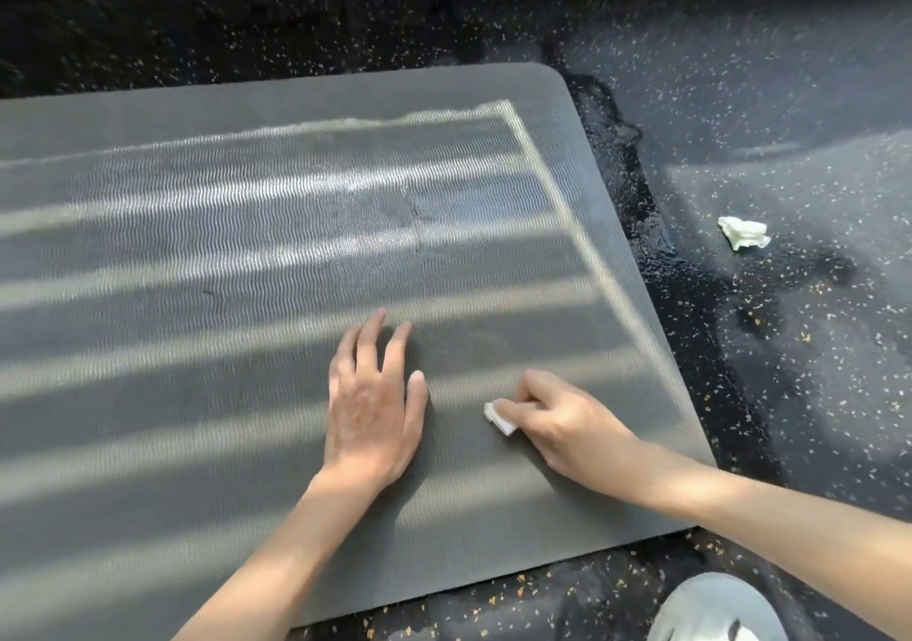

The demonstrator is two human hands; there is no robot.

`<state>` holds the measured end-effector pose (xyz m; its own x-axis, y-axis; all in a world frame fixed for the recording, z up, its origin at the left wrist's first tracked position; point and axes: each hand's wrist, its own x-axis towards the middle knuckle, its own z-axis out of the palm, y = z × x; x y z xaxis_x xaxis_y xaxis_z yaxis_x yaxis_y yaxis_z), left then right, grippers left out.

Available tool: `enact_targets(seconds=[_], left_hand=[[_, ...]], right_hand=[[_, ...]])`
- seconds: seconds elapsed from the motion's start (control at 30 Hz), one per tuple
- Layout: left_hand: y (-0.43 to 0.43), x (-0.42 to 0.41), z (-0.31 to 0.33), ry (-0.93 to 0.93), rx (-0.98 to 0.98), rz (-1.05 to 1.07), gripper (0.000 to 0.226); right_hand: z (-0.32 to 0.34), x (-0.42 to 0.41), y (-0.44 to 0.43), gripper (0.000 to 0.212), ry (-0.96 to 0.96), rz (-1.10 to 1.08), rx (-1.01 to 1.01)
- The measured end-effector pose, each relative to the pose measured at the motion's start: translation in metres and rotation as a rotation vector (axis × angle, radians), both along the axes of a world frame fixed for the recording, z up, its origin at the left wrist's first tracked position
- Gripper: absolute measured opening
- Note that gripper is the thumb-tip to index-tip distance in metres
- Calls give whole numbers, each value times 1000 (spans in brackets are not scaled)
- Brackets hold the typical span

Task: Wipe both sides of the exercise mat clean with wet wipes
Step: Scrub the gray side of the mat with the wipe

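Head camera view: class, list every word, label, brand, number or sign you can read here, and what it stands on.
None: no text can be read anywhere.
The grey ribbed foam exercise mat: wavy texture only, no logo.
The small white wet wipe gripped by the right hand: blank.
The crumpled white wipe on the black speckled rubber floor: blank.

Head-worn wide camera looks forward and down, close above the mat (247,245); floor (789,97) beyond.
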<state>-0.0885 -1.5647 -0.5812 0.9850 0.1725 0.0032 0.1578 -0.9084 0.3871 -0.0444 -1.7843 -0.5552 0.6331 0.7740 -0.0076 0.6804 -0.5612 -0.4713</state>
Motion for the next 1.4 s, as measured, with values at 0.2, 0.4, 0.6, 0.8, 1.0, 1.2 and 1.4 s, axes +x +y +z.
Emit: enact_targets(seconds=[0.2, 0.4, 0.6, 0.8, 1.0, 1.2, 1.4], left_hand=[[19, 80, 1, 17, 78, -54, 61], [39, 162, 6, 46, 96, -85, 56], [32, 205, -12, 22, 144, -66, 62], [28, 209, -20, -37, 135, 4, 57], [28, 208, -17, -54, 119, 9, 55], [29, 211, -16, -42, 114, 27, 55], [30, 214, -14, -27, 128, 36, 56]], right_hand=[[-4, 99, 41, 22, -183, -165, 53], [3, 65, 25, 32, 7, -53, -82], [-11, 142, 58, 4, -163, -249, -35], [-7, 170, 59, 15, -81, -88, 44], [-6, 182, 59, 23, 26, -67, 49], [-5, 249, 86, 27, -83, -105, 64], [-1, 232, 76, 31, 29, 27, 14]])
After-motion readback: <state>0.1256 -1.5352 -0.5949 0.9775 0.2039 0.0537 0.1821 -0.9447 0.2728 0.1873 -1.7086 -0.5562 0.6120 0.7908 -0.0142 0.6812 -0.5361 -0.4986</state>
